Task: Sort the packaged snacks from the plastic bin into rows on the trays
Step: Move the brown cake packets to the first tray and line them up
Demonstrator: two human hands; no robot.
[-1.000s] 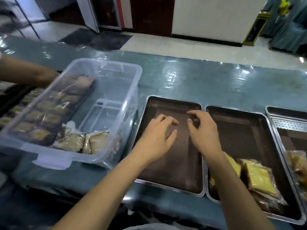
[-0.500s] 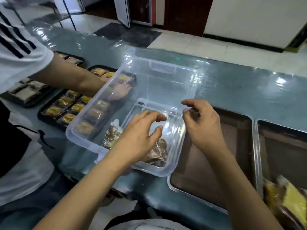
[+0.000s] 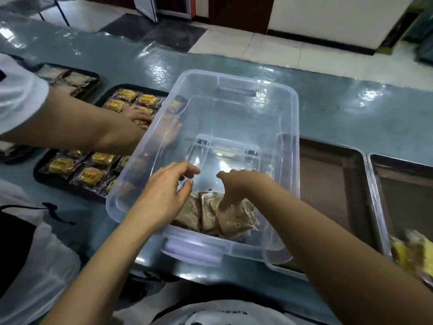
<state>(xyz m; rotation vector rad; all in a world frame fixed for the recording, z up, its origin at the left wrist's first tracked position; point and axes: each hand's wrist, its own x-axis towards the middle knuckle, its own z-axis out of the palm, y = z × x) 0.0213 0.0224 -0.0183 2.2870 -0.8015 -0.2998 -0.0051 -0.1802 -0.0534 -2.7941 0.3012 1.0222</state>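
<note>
The left hand [image 3: 164, 195] hovered loose and empty over the plastic bin [image 3: 294, 137]; the right hand [image 3: 236, 184] poked among the brown snacks [image 3: 232, 221] at its near end — whether gripping, I couldn't tell. Better to pinch one packet's edge and lift straight. The glossy bench [image 3: 351, 109] fronted a pale tiled floor [image 3: 281, 48].

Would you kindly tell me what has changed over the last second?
Both hands moved left from the steel tray to the plastic bin; the right hand has dipped in, its fingers touching the brown snack packets, the left hand hovering above. The packets stay at the bin's near end.
</note>
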